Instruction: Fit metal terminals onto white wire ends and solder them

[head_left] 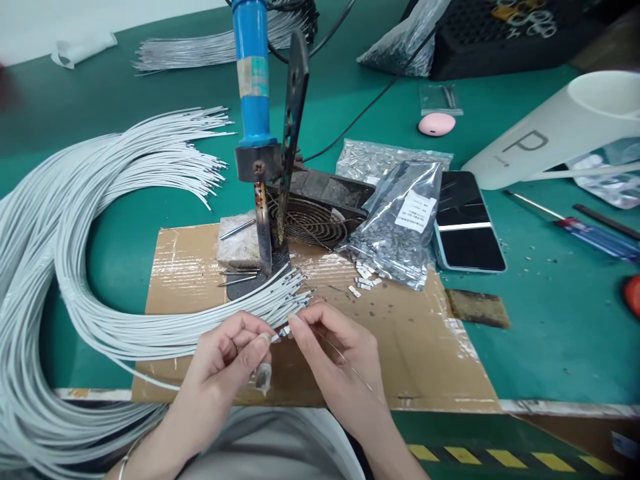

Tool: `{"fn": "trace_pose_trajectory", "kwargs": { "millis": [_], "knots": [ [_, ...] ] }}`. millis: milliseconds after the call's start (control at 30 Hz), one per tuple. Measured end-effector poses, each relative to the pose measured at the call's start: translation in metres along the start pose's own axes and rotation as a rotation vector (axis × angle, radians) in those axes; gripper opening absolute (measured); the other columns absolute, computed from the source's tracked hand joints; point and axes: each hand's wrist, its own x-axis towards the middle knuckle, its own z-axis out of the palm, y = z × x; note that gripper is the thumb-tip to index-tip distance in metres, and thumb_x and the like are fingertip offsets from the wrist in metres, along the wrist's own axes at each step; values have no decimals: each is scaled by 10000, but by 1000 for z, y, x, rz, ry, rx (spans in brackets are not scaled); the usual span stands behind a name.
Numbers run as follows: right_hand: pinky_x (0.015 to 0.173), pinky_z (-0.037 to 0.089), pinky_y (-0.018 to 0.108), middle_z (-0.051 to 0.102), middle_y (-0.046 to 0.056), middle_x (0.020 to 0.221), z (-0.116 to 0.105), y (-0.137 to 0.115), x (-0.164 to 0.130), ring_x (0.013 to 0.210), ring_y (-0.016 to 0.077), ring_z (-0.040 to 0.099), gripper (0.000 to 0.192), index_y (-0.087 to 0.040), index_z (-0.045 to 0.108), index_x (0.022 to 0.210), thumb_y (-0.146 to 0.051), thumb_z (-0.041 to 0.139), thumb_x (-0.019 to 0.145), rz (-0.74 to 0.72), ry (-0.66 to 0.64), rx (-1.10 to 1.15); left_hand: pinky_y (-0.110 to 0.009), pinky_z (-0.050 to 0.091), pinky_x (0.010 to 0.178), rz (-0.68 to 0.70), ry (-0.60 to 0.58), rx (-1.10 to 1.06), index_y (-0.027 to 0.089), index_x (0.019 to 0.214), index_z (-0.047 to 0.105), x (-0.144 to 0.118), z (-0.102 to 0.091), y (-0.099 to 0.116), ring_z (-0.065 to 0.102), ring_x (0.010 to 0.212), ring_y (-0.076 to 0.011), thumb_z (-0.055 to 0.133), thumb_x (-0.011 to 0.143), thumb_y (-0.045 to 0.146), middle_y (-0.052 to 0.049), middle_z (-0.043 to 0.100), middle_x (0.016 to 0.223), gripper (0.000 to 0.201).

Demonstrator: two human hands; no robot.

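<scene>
My left hand [227, 363] is closed in a pinch on the end of a white cable [275, 338]. Facing it, my right hand [345, 363] pinches a small white connector piece [285, 331] at the cable's tip. Whether the two are joined is too small to tell. A thin bare wire [356, 372], like solder wire, runs across my right palm. Just beyond both hands lies a bundle of white cables [200, 327], dark-tipped at the ends. A blue-handled soldering iron [253, 80] stands clamped tip-down above the bundle.
Cardboard [400, 360] covers the bench under my hands. Behind are a round-grilled fan [315, 220], a bag of small parts [400, 227] and loose white pieces [365, 279]. A phone [470, 227], a screwdriver [595, 237] and a white cup [555, 133] lie right; more cables [35, 267] fill the left.
</scene>
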Motion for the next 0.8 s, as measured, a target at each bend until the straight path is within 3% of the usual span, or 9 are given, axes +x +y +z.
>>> {"fn": "trace_pose_trajectory", "kwargs": {
  "millis": [167, 233, 300, 400, 500, 567, 633, 733, 800],
  "knots": [
    [525, 491, 249, 705, 33, 718, -19, 3, 1, 590, 145, 605, 359, -202, 784, 825, -450, 593, 1001, 33, 46, 196, -241, 191, 498, -24, -54, 29, 185, 915, 680, -5, -3, -6, 269, 508, -81, 700, 941, 484, 31, 545, 654, 301],
    [510, 536, 281, 768, 85, 767, -38, 5, 4, 614, 186, 671, 515, -198, 833, 907, -559, 484, 1021, 63, 71, 352, -230, 267, 513, -31, -100, 96, 183, 947, 678, -10, -6, -12, 360, 523, -89, 661, 970, 468, 26, 562, 667, 287],
    [467, 534, 281, 765, 90, 698, -60, 9, 6, 571, 192, 673, 543, -195, 840, 864, -587, 492, 1003, 73, 182, 426, -238, 380, 580, -24, -199, 248, 178, 953, 706, -15, -10, -20, 499, 601, -119, 637, 990, 410, -1, 624, 702, 244],
    [447, 509, 270, 724, 58, 613, -85, 17, 6, 510, 169, 641, 456, -192, 802, 735, -523, 592, 968, 36, 437, 345, -296, 514, 796, 101, -471, 521, 196, 915, 792, -23, -13, -32, 655, 854, -183, 680, 951, 230, -59, 749, 886, 122],
    [706, 609, 370, 781, 75, 783, -92, 25, 4, 756, 228, 749, 445, -197, 773, 765, -490, 547, 1014, -57, 524, 126, -357, 539, 984, 284, -586, 582, 229, 997, 820, -29, -18, -44, 681, 1103, -232, 710, 886, 101, -83, 752, 1175, 202],
    [969, 560, 460, 805, 87, 990, -90, 28, 3, 1025, 269, 750, 429, -209, 759, 860, -460, 475, 1061, -144, 428, -129, -321, 575, 928, 420, -466, 534, 230, 1060, 781, -31, -24, -54, 713, 1042, -207, 667, 903, 57, -70, 759, 1129, 260],
    [1072, 491, 476, 790, 91, 1125, -86, 31, 2, 1165, 274, 707, 416, -212, 737, 921, -416, 416, 1090, -227, 285, -365, -259, 581, 803, 647, -220, 579, 220, 1096, 724, -32, -33, -63, 715, 879, -162, 639, 919, 20, -43, 751, 981, 280],
    [1067, 489, 468, 784, 111, 1112, -81, 34, 1, 1170, 270, 702, 433, -193, 727, 935, -368, 369, 1106, -315, 228, -421, -271, 546, 760, 990, 293, 1007, 191, 1161, 685, -27, -51, -72, 648, 860, -176, 706, 898, 18, -68, 664, 986, 315],
    [1030, 512, 482, 786, 122, 1047, -80, 37, 0, 1115, 276, 716, 473, -176, 737, 920, -384, 356, 1110, -316, 333, -330, -316, 534, 773, 1052, 492, 1281, 160, 1148, 692, -22, -62, -72, 613, 897, -212, 736, 895, 51, -101, 602, 1018, 279]
  ]
}}
